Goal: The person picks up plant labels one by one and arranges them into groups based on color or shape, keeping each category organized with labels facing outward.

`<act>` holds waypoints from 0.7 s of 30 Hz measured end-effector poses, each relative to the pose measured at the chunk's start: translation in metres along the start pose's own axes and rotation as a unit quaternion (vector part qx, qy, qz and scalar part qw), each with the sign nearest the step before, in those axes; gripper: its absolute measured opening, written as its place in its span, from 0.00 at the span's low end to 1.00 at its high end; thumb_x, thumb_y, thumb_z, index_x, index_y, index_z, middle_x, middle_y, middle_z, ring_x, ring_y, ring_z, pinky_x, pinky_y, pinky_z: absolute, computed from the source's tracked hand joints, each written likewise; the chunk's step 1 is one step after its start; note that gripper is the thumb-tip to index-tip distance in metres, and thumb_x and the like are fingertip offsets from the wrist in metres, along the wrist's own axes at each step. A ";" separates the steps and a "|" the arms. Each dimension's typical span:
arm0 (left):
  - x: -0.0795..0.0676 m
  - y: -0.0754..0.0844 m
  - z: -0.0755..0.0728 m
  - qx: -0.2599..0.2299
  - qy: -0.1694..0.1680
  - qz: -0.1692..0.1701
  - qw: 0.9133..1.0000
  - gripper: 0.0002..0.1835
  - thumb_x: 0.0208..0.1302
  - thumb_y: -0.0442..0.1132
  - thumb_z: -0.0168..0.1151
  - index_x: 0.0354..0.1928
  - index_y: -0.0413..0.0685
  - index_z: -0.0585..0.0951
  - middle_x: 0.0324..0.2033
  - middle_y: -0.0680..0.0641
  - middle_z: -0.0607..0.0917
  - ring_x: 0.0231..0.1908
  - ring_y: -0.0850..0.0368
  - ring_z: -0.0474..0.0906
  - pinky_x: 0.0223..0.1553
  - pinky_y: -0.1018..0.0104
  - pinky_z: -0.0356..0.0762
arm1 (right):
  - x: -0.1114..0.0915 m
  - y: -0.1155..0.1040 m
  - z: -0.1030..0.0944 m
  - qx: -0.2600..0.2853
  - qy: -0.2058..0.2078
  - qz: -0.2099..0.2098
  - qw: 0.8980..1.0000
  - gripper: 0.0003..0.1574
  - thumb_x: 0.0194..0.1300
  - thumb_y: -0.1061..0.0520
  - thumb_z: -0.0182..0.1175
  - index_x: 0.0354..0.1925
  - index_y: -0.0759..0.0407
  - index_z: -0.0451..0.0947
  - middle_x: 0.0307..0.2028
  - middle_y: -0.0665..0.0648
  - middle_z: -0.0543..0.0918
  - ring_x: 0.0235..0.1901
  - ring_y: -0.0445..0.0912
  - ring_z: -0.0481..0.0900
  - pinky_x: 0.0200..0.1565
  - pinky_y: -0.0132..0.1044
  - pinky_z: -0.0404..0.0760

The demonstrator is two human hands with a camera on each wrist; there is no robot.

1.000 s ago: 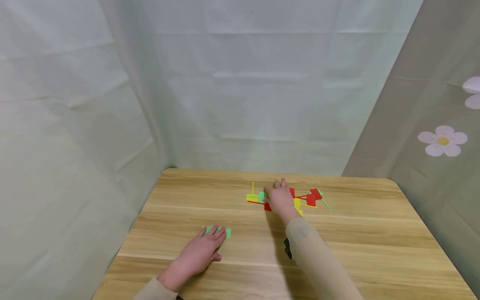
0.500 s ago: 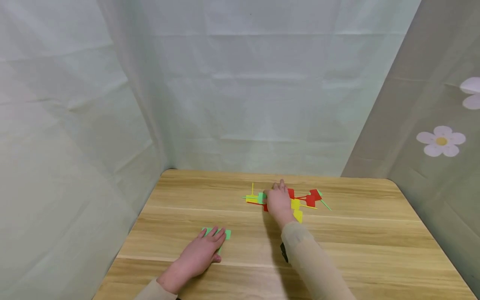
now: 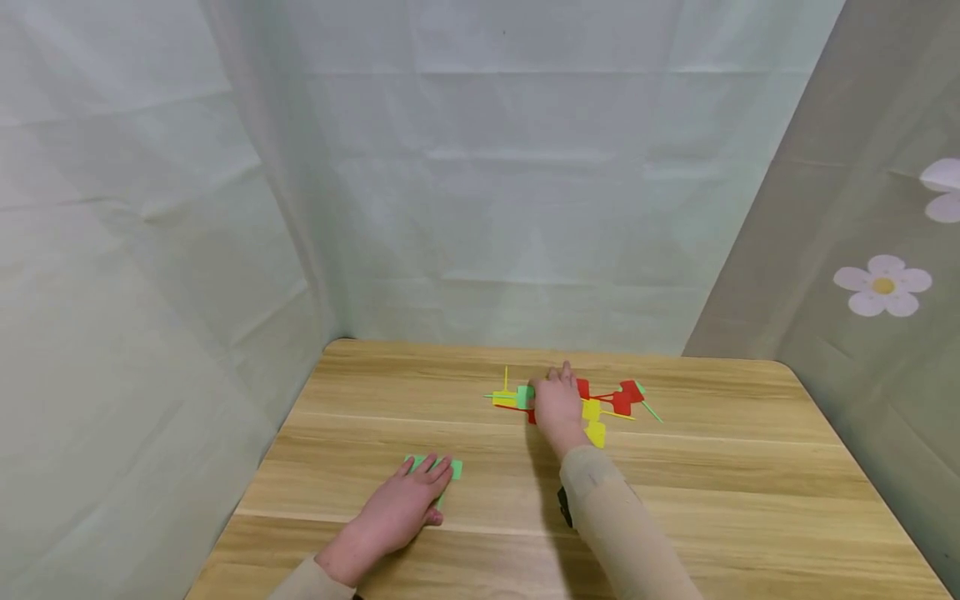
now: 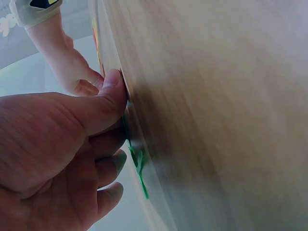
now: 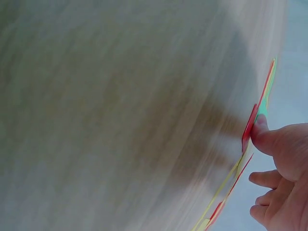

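My left hand (image 3: 397, 504) lies with its fingers spread over green plastic tags (image 3: 457, 469) on the table, touching them; in the left wrist view green tails (image 4: 139, 163) poke out beside its fingertips. Farther back, my right hand (image 3: 558, 408) reaches over a loose row of flat, thin-tailed tags. In the right wrist view its thumb (image 5: 264, 137) touches a green tag (image 5: 262, 109) next to a red one (image 5: 249, 126). The index finger is hidden, so a pinch cannot be made out. Yellow tags (image 3: 595, 433) show beside the wrist.
Red tags (image 3: 624, 398) overlap at the row's right end, with a green tail (image 3: 652, 412) beyond. A yellow tag (image 3: 505, 399) lies at its left end. The wooden table (image 3: 720, 508) ends at a pale hanging cloth (image 3: 525, 208); cloth also hangs on both sides.
My right hand has shifted slightly left and its fingers have drawn in over the row, uncovering more of the yellow tags. My left hand stays where it was.
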State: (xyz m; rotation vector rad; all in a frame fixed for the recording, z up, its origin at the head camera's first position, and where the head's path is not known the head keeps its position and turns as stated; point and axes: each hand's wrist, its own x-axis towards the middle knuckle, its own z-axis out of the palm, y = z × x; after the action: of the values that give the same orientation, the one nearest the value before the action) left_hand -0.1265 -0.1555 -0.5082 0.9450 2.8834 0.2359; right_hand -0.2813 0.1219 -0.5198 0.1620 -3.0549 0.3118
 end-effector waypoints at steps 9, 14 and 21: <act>-0.001 0.001 -0.002 -0.008 -0.011 -0.007 1.000 0.40 0.63 0.45 0.75 0.73 0.34 0.75 0.74 0.37 0.74 0.74 0.37 0.69 0.74 0.36 0.65 | 0.003 0.000 -0.001 0.018 -0.006 0.009 1.000 0.24 0.66 0.55 0.77 0.59 0.55 0.88 0.68 0.71 0.77 0.79 0.71 0.55 0.80 0.59 0.56; -0.001 0.001 -0.002 -0.004 -0.011 -0.007 1.000 0.40 0.62 0.45 0.75 0.73 0.35 0.75 0.75 0.37 0.74 0.74 0.37 0.69 0.74 0.36 0.66 | 0.003 -0.001 -0.002 0.029 0.000 0.009 1.000 0.23 0.65 0.55 0.77 0.58 0.56 0.88 0.68 0.72 0.77 0.79 0.72 0.56 0.79 0.60 0.57; 0.000 0.001 0.000 0.003 -0.006 -0.006 1.000 0.40 0.62 0.46 0.75 0.73 0.35 0.75 0.74 0.38 0.74 0.74 0.37 0.70 0.73 0.37 0.66 | 0.004 0.003 -0.008 0.069 0.005 0.012 0.998 0.19 0.62 0.58 0.79 0.51 0.60 0.88 0.57 0.67 0.84 0.77 0.74 0.58 0.79 0.60 0.59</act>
State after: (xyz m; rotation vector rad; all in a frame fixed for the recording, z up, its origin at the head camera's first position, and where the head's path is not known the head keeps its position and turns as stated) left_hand -0.1260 -0.1552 -0.5078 0.9263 2.8806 0.2195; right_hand -0.2855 0.1262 -0.5127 0.1308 -3.0274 0.5226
